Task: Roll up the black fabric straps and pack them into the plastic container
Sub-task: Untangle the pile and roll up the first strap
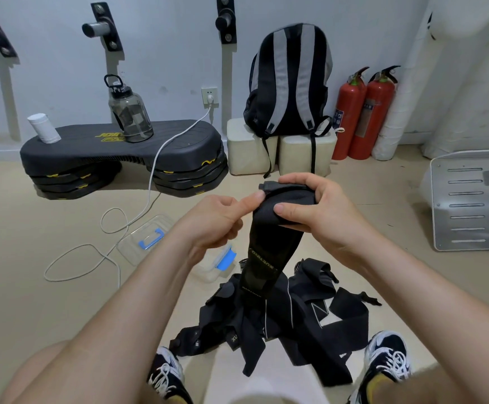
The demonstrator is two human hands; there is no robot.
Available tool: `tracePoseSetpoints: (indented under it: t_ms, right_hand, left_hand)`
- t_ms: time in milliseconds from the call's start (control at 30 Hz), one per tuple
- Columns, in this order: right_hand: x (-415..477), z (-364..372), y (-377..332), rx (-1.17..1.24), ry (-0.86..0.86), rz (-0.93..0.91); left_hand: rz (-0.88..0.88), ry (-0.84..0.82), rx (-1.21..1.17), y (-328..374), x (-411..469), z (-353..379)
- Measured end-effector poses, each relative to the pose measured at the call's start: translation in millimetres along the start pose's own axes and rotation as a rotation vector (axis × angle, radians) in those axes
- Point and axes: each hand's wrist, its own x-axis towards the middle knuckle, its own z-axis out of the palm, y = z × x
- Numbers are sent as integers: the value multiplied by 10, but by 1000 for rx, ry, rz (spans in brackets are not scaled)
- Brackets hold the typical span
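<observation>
We hold one black strap [268, 252] up between our hands. The right hand [319, 211] is curled round its partly rolled top end, thumb pressed on the front. The left hand [217, 220] nips the roll's edge, thumb on top. The rest of the strap hangs down from the hands onto the pile of black straps [290, 325] on the floor below them, between our shoes [389, 357]. The plastic container [217, 266], with its blue clip, sits on the floor under the left wrist, partly hidden. A clear lid [147, 237] lies further left, beside a white cable [103, 255].
</observation>
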Motion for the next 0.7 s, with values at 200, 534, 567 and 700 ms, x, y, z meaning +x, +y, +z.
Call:
tracePoseSetpoints:
  t_ms: [200, 534, 567, 700]
  right_hand:
    - [-52, 46, -30, -226, -74, -54]
    - [-208, 158, -33, -754, -348, -138]
    - [-230, 178, -32, -813, -383, -162]
    - [-297, 220, -57, -945, -486, -170]
  left_hand:
    - [23, 47, -268, 64, -25, 14]
    - [-121, -87, -594, -38, 42, 193]
    - [-121, -44, -643, -45, 53, 196]
    - [-57, 92, -772, -46, 118, 148]
